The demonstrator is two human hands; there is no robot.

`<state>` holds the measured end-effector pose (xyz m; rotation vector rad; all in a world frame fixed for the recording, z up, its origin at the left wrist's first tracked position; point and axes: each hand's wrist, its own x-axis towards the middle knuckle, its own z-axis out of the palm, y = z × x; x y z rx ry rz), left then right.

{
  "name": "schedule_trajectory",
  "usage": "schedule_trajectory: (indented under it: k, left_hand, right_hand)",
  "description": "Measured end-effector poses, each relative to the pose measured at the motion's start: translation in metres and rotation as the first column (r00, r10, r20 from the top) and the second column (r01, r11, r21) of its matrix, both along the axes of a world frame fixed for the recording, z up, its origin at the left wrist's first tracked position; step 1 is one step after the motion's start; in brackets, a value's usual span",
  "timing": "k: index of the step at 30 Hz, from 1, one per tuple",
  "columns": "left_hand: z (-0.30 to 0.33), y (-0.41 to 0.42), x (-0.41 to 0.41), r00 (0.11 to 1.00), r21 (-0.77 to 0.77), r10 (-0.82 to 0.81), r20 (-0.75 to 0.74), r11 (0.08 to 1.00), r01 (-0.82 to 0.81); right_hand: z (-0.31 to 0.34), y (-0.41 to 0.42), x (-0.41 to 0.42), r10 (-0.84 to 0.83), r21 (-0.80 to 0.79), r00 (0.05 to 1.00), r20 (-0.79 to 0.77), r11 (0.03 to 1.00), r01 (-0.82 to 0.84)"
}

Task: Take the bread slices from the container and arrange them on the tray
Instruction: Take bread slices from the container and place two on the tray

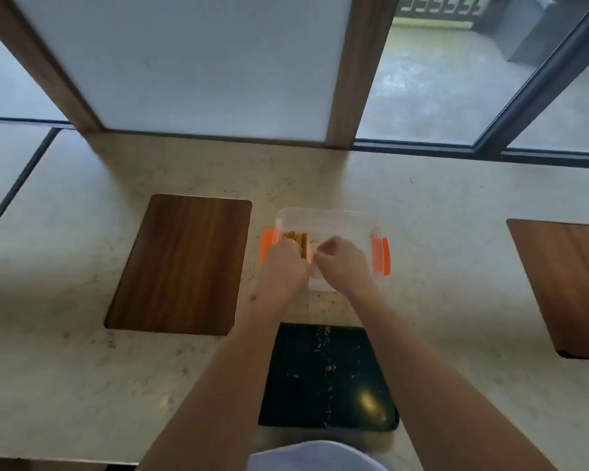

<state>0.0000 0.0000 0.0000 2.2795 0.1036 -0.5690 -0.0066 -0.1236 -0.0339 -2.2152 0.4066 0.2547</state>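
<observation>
Head-worn view, forward-down onto counter (pixel 422 205)

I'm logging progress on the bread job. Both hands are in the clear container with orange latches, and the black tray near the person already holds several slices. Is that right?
Not quite. The head view shows the black tray holding only crumbs, no slices. The rest stands: the left hand and right hand are both in the clear container with orange latches, at the bread slices.

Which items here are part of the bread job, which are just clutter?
In the job: container, bread slices, black tray, left hand, right hand.

Lying about: wooden board left of the container, second wooden board at far right.
</observation>
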Motion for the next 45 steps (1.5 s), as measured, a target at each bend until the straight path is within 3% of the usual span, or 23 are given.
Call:
schedule_trajectory:
  k: [3,8,14,20,28,38,45]
  left_hand:
    - [-0.011,-0.014,0.021,0.969,-0.172,0.174,-0.173,0.964,-0.204]
    - [-0.025,-0.027,0.03,0.934,-0.166,0.281,-0.222,0.933,-0.32]
    - [-0.043,-0.036,0.035,0.946,-0.072,0.24,-0.217,0.963,-0.26]
    - [-0.049,-0.047,0.036,0.99,0.066,0.119,-0.081,0.991,-0.114]
    - [-0.052,-0.05,0.038,0.989,0.337,-0.102,-0.107,0.932,0.133]
    - [-0.061,-0.063,0.047,0.971,0.421,-0.172,-0.167,0.878,0.228]
    - [-0.048,-0.057,0.047,0.978,0.328,-0.191,-0.089,0.921,0.209]
  right_hand:
    - [-0.013,-0.002,0.024,0.009,0.074,0.978,-0.206,0.997,0.006]
    - [-0.035,-0.001,0.041,0.017,0.202,0.936,-0.353,0.978,0.058]
    - [-0.058,-0.004,0.05,0.073,0.183,0.921,-0.382,0.983,-0.002]
    - [-0.069,-0.015,0.052,0.037,0.179,0.919,-0.393,0.983,0.037]
    - [-0.07,-0.027,0.052,0.101,0.203,0.906,-0.41,0.979,-0.017]
    - [-0.072,-0.043,0.048,0.09,0.262,0.917,-0.39,0.965,0.017]
    - [-0.05,-0.047,0.047,-0.01,0.313,0.949,-0.316,0.943,0.114]
